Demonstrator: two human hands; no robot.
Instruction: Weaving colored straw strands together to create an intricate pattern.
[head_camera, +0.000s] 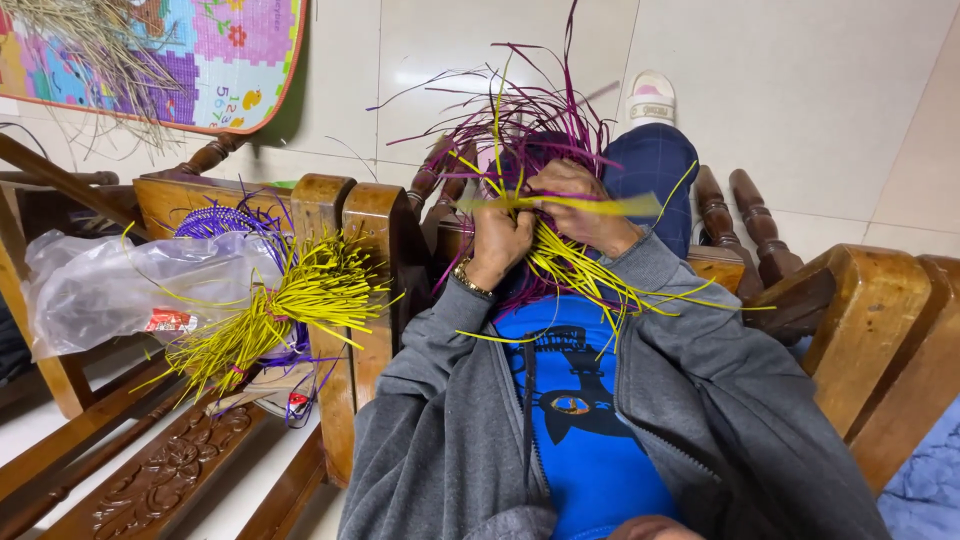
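- A seated person in a grey zip jacket (450, 430) and blue shirt (590, 440) works a tangle of purple and yellow strips (530, 140) held above the lap, between the arms of a wooden chair (870, 300).
- The left hand (497, 240), a gold bracelet (470, 282) at its wrist, is closed around a bunch of the strips; yellow ends trail down from it across the shirt.
- The right hand (580, 205) is curled shut, pinching a flat yellow strip (600, 205) that runs sideways across both hands.
- On the neighbouring wooden seat (160, 480), well apart from the hands, a clear plastic bag (120, 285) lies on its side; what it holds cannot be made out beyond a small red-and-white label.
- Just beside the bag's mouth, a tied bundle of yellow strips (290, 300) fans out, touching a bundle of purple strips (225, 220) behind it.
- A colourful play mat (230, 60) lies on the tiled floor (820, 90), with pale dry fibres (90, 50) spread over one corner.
- A pale slipper (651, 98) rests beyond the knee.
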